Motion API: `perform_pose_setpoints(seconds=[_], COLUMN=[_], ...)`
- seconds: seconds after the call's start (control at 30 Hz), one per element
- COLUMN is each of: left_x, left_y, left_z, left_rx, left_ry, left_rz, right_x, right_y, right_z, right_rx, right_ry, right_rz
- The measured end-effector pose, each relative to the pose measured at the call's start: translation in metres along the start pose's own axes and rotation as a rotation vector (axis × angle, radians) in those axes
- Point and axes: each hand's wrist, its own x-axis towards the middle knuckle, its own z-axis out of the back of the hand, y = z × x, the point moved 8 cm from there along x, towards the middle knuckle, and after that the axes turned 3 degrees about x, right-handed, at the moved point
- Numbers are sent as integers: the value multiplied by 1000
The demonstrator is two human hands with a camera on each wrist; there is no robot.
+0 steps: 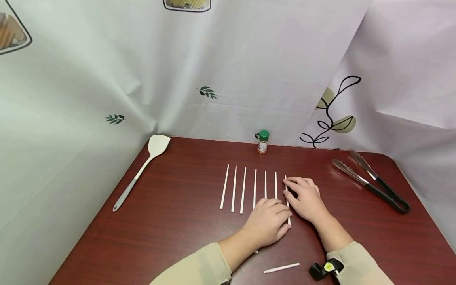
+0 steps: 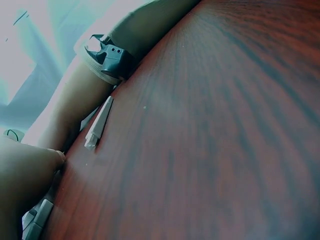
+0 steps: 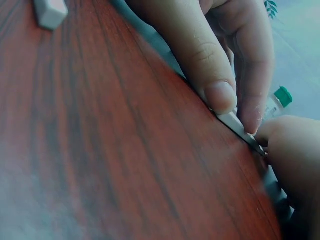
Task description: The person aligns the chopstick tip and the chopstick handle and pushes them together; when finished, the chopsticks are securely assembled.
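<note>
Several thin white sticks stand side by side in a row on the table, such as the leftmost white stick (image 1: 225, 187). The rightmost white stick (image 1: 289, 220) lies under both hands. My right hand (image 1: 304, 198) pinches it towards its far part; in the right wrist view the thumb (image 3: 220, 95) and a finger press on its two sides. At its near end my left hand (image 1: 268, 221) has thumb and fingertips about the stick, and its back hides the lower parts of some neighbours. One shorter white stick (image 1: 281, 268) lies apart, near the table's front.
A white spatula with a grey handle (image 1: 143, 170) lies at the left edge. Metal tongs (image 1: 374, 184) with black handles lie at the right. A green-capped spice jar (image 1: 263, 142) stands at the back, before the patterned cloth (image 1: 231, 59).
</note>
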Motion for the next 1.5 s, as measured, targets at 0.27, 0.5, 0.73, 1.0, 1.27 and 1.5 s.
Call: perform_pose_setpoints(seconds=[0.27,0.5,0.73,1.0,1.27,1.5], left_x=[-1,-2,-3,-2,0,0], left_y=[2,4,4,2,0,-3], left_z=[-1,-2,-2,0,1,15], left_rx=[-2,-13,-19,-25,-39,-71], left_ry=[4,22,-2,-15,-14,-131], left_rz=[13,27,16,11,6,-36], right_x=[1,2,1,0,-2,-3], right_y=[1,3,3,4,2,5], right_z=[-3,-4,-4,-2,2,6], right_rx=[-10,-9,-10,-15,17,85], right_ry=[17,8,11,9,-16,-89], right_rz=[2,7,-2,-11,-25,11])
